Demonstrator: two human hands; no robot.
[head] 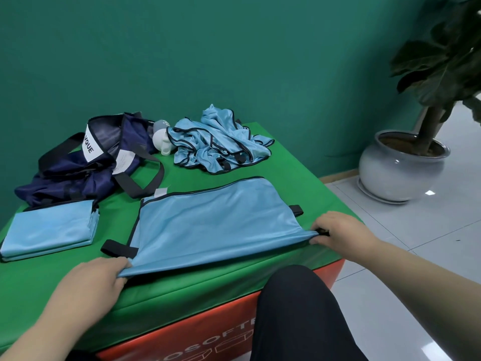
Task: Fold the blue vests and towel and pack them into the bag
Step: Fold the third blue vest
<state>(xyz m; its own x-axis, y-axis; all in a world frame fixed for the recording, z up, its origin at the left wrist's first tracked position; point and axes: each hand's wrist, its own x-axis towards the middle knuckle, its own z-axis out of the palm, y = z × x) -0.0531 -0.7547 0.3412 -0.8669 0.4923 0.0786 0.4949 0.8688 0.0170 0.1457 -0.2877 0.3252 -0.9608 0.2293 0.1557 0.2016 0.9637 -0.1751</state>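
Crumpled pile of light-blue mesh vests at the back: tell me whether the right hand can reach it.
Probably yes: only the flat light-blue vest lies before the crumpled vest pile, nothing upright; but the right hand pinches that vest's corner and must release first.

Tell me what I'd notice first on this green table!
The left hand and right hand pinch the near corners of a flat blue vest in the middle. Behind it lies a crumpled pile of vests; a navy bag sits back left.
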